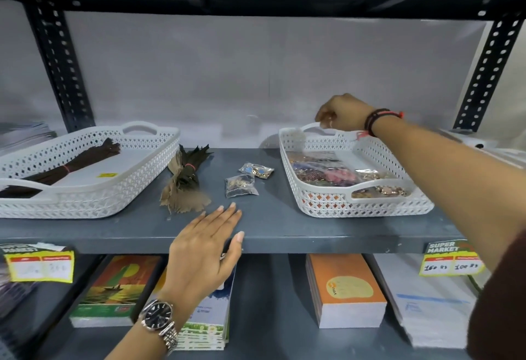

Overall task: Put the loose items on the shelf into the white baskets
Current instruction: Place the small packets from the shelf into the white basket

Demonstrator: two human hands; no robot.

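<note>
Left hand [209, 248], fingers spread flat and holding nothing, rests on the shelf [273, 226] edge; two clear packets [247, 179] lie just beyond its fingertips, a zipper bundle [185, 180] beside. Right hand [343, 113] grips the right basket [353, 174] by its far handle.

**Two hands over the shelf**

The left hand [209, 248] reaches forward palm down over the shelf's front edge, fingers straight and close together, thumb spread to the side, holding nothing. A watch sits on its wrist. The right arm stretches toward the back right, where the right hand [343, 113] hangs bent at the wrist, fingers curled downward; thread bands circle that wrist.
</note>
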